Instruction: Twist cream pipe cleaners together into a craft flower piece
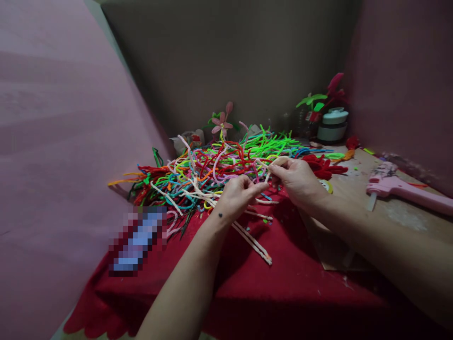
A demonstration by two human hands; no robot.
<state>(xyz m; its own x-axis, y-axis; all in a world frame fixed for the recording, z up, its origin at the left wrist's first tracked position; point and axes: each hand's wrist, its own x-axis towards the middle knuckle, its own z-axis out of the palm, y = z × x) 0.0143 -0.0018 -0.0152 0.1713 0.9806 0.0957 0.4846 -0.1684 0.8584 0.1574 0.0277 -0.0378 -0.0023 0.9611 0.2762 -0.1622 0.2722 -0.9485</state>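
Observation:
A cream pipe cleaner (267, 176) runs between my two hands above the red cloth. My left hand (236, 196) pinches its lower end between thumb and fingers. Slightly higher and to the right, my right hand (293, 178) has its fingers closed on the bent upper part. Just behind them spreads a tangled heap of pipe cleaners (269, 141) in green, red, pink, orange and other colours. Several loose cream pipe cleaners (253, 242) lie under and beside my left wrist. My palms hide part of the held piece.
A pink glue gun (406, 190) lies at the right. Behind stand a pink pipe-cleaner flower (222, 123) and a lidded jar (332, 126). Red pipe-cleaner loops (323, 165) and a yellow roll (326, 186) sit beyond my right wrist. Red cloth (300, 288) covers the front; a pixelated object (138, 243) lies left.

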